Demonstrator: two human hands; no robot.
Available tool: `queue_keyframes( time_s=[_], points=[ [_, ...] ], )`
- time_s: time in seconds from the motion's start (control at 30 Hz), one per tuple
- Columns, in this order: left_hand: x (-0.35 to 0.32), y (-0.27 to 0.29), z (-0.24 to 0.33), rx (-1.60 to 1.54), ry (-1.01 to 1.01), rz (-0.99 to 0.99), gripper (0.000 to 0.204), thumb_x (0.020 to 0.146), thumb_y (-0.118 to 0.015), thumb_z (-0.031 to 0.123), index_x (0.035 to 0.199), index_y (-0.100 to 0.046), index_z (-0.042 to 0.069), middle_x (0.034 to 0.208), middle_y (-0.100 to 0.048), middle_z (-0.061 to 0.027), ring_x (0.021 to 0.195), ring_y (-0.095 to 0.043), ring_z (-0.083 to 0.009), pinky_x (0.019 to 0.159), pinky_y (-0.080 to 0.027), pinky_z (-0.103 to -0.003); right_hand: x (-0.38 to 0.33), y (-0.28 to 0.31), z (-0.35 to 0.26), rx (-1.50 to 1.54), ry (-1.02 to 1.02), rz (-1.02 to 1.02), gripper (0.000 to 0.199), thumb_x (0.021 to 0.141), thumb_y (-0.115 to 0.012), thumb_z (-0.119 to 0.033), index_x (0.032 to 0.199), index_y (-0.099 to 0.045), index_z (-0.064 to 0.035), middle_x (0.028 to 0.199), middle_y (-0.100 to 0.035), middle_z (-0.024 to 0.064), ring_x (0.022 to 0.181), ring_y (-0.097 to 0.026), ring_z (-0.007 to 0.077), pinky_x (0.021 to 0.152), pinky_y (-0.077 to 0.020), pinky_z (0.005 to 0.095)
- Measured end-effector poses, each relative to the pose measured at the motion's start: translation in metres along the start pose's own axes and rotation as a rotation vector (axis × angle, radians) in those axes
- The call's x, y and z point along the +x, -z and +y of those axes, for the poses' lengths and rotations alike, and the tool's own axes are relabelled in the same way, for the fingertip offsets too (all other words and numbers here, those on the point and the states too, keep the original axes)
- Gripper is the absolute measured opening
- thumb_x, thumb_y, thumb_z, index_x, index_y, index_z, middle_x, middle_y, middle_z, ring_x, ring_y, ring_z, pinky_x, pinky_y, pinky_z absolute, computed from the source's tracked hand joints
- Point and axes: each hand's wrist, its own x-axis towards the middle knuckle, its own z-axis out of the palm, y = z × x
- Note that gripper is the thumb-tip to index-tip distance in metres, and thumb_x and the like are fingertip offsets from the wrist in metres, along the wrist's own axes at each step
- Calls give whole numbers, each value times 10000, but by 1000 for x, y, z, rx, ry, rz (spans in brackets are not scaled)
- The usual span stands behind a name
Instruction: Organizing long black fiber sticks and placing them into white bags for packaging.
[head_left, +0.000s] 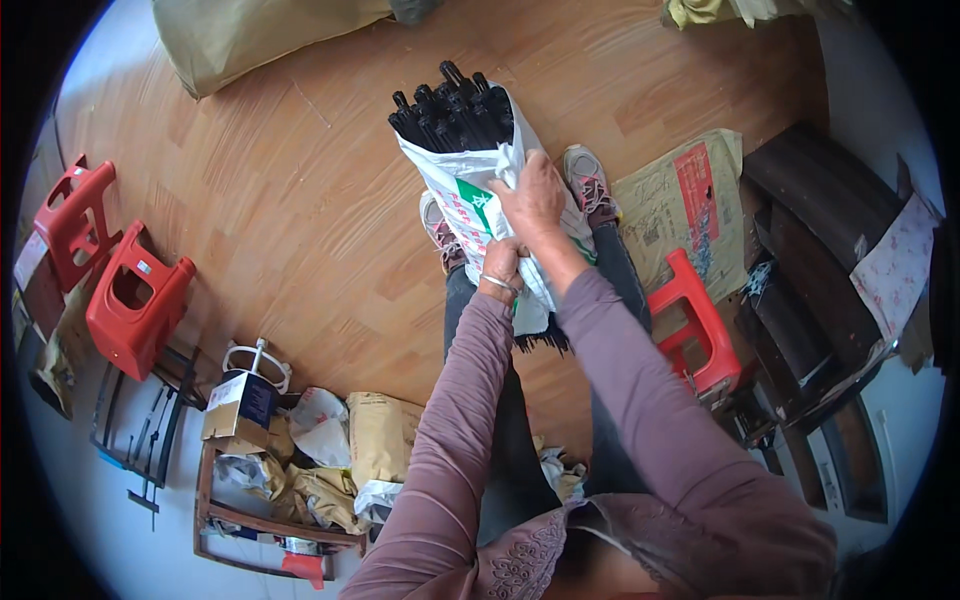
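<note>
A white woven plastic sack (445,180) with green and pink print is wrapped around a bundle of black rods (455,110) with knobbed ends, whose exact kind I cannot make out. The bundle stands between my feet, knobbed ends sticking out at the far end. Thin dark tips (540,341) show at its near end. My right hand (533,198) is closed on a gathered fold of the sack along its right side. Just below and to the left, my left hand (503,264) grips the twisted sack material too, its fingertips partly hidden.
A red plastic stool (700,325) stands close by my right leg, beside a flattened brown sack (690,215). Dark curved panels (810,260) are stacked at right. Two more red stools (140,300) stand at left. Paper bags (380,440) and a box (240,408) lie lower left.
</note>
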Motion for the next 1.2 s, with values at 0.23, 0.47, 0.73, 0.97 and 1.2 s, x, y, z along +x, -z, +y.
queue_keyframes(
  time_s=[0.23,0.47,0.73,0.97,1.2],
  points=[
    [5,19,27,155,187,-125,109,590,-492,-79,596,-505,28,560,-466,-39,475,-447,-151,467,-376,-295,115,31,57,1095,-291,-449,272,857,-501,-338,794,-477,-74,625,-518,19,504,-506,101,435,-425,241],
    [-10,-4,54,765,-296,52,101,671,-533,52,724,-589,-12,647,-580,-41,578,-532,-130,549,-420,-265,193,-33,88,919,-407,-371,234,808,-571,-271,802,-538,-39,603,-520,7,444,-460,81,384,-380,226],
    [-23,10,102,1212,-631,-43,405,669,-721,230,958,-538,15,819,-570,-73,712,-535,-138,641,-451,-264,250,-15,-52,870,149,-437,302,788,-603,-202,981,-541,22,670,-537,34,537,-521,105,438,-431,234],
    [5,-37,174,908,-1221,226,453,702,-687,147,1077,-471,14,898,-522,-73,779,-519,-157,646,-437,-261,233,-13,-150,987,271,-391,375,719,-626,-166,1021,-524,31,857,-586,166,661,-588,246,555,-485,318],
    [94,-23,290,711,-1310,362,629,636,-755,216,1098,-407,-31,990,-486,-135,867,-512,-188,724,-444,-293,171,-54,-153,1324,245,-1120,232,786,-551,-105,963,-562,46,846,-613,128,790,-604,206,687,-508,323]
  ],
)
